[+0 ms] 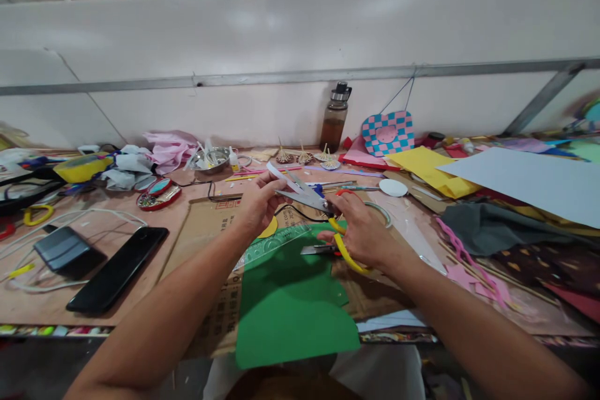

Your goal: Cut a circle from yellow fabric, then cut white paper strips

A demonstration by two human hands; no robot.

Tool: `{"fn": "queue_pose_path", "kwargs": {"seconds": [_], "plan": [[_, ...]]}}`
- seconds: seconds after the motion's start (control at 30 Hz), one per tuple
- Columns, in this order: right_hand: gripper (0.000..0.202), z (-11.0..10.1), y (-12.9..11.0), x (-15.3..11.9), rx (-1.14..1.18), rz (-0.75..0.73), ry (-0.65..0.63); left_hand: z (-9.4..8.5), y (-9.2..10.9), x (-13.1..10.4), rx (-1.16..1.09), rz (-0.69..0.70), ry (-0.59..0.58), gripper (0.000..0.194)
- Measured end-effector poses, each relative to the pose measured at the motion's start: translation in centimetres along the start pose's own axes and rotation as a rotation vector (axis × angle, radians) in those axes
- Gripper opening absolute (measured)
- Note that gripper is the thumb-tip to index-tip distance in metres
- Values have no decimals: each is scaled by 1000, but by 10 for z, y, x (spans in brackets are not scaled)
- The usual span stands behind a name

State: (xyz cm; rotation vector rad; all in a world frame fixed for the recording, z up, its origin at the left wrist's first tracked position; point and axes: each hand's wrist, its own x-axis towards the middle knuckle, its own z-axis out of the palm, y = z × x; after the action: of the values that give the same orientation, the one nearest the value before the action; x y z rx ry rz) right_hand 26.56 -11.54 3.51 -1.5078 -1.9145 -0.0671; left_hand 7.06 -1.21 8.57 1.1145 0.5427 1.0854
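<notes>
My right hand is wrapped round the yellow handles of a pair of scissors, whose blades are parted and point left toward my other hand. Between the fingertips of my left hand is a narrow white paper strip, which lies at the open blades; whether they touch it I cannot tell. Below my hands, a green sheet with a curved near edge rests on cardboard. A clear green stencil ruler lies on the sheet's far part. Under my right hand shows a metal blade, its other end hidden.
A black phone and a dark charger box with white cable lie left. At the back stand a metal bowl, a bottle and a checkered heart-shaped piece. White paper and dark cloth lie right.
</notes>
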Motion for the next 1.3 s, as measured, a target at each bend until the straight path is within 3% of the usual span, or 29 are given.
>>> {"fn": "queue_pose_path", "kwargs": {"seconds": [1.3], "plan": [[46,-5,-2,3,76,-10,-14,-6,0,2,24,48,-38,16]]}}
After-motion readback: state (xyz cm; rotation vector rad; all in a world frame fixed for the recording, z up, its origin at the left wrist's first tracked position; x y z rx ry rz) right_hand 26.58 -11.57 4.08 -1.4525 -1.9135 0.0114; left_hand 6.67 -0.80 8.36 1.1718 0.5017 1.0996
